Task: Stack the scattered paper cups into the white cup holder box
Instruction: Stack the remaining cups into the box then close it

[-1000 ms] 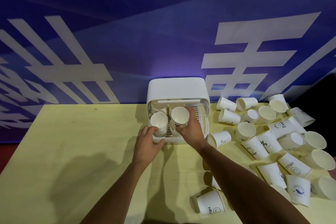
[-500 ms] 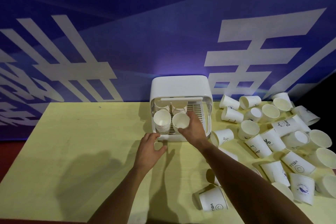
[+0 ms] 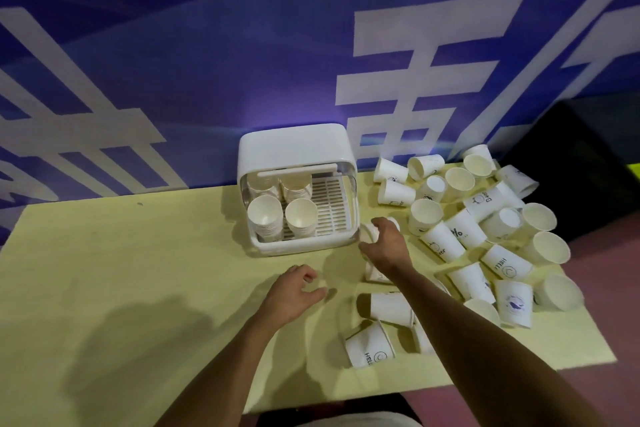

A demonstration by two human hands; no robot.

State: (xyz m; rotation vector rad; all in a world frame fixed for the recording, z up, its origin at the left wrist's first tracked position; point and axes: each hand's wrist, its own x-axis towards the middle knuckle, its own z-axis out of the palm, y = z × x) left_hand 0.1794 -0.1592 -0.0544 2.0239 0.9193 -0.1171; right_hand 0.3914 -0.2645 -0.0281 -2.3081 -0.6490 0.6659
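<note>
Right of the white cup holder box [image 3: 298,149], set on the yellow table [image 3: 121,270] against a blue banner [image 3: 207,45] with big white characters, some two dozen loose cups [image 3: 441,243] lie heaped, and your right forearm crosses the nearest. Four cup stacks [image 3: 265,218] fill the box's left side; some loose cups read "HELL" or "Dear". Your right hand [image 3: 384,243] grips one lying cup [image 3: 367,231] at the box's front right corner, while your left hand [image 3: 294,291] hovers before the box, loosely curled and holding nothing.

- "HELL" on the nearest cup [image 3: 370,350], close to me.
- "HELL" again on the right-side cup [image 3: 506,266].
- "Dear", upside down, on the far cup [image 3: 483,200].
- "%" on the middle cup [image 3: 464,231].
</note>
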